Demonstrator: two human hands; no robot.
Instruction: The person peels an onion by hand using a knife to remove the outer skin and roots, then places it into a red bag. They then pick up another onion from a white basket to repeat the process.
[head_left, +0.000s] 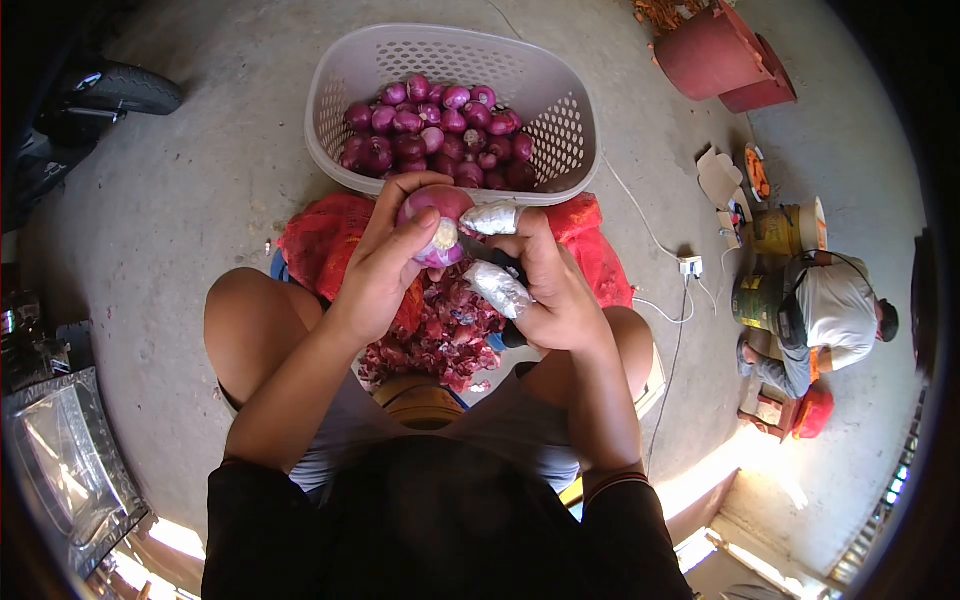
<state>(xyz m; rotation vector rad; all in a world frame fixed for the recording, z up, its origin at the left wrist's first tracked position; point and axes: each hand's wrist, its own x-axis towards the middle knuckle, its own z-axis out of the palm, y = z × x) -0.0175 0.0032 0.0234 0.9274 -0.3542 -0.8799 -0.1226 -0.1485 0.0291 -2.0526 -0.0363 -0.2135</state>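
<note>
My left hand (385,265) is wrapped around a red onion (436,205) with its pale root end turned toward me. My right hand (555,275) is closed around a small dark-handled knife (508,262), mostly hidden by the fingers. Silver tape (498,288) covers its thumb and forefinger, and the forefinger tip touches the onion's right side. Below the hands, loose onion skins (435,330) lie heaped between my knees. Just beyond the hands is a grey plastic basket (335,110) holding many purple onions (408,122) with smooth, shiny surfaces.
Red mesh sacking (595,250) spreads on both sides beneath the hands. A cable with a white socket (690,266) crosses the floor at right. Farther right, a seated person (838,310) bends near buckets (785,230). A tyre (130,88) stands at upper left, red tubs (710,55) at upper right.
</note>
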